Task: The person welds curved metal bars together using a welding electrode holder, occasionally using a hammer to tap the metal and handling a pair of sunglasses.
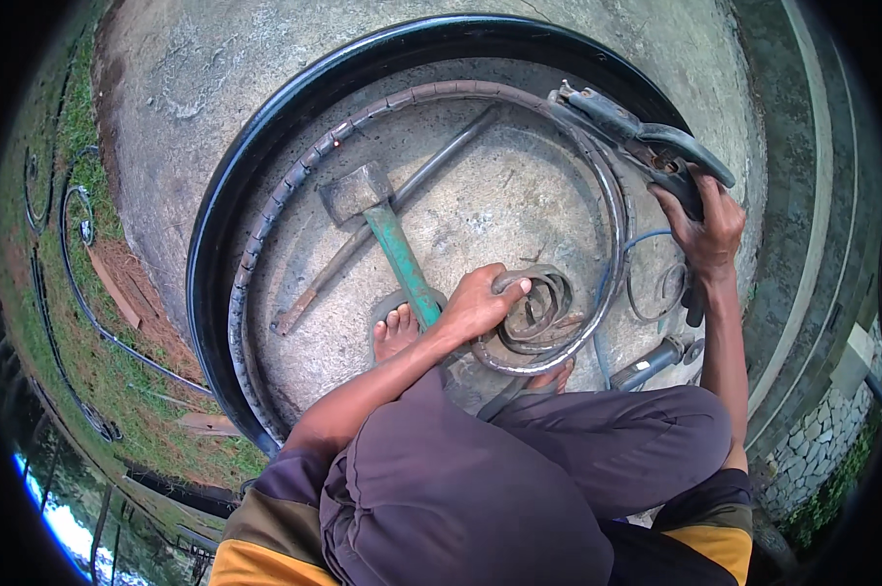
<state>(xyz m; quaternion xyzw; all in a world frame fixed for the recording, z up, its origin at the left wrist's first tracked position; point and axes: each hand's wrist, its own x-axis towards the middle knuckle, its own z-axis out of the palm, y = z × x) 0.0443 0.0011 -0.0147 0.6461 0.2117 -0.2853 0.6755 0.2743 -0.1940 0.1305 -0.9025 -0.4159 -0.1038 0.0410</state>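
Note:
My left hand (482, 303) is closed around the tight inner coil of a bent flat metal strip (546, 293), near my feet. The strip seems to run into a larger metal hoop (328, 144) with evenly spaced marks, lying inside a big black metal ring (234, 166). At the far right, my right hand (709, 223) grips a dark, long-handled clamp-like tool (646, 146); its exact kind is unclear. The tool's front end rests over the hoop and the black ring's edge. My fingers hide part of its handle.
Inside the hoop lie a sledgehammer (399, 254) with a green handle and a metal pipe (426, 171). A dark cylindrical tool (648, 366) and a blue cable (598, 293) are near my right knee. Curved metal rods (80, 283) lie on grass to the left.

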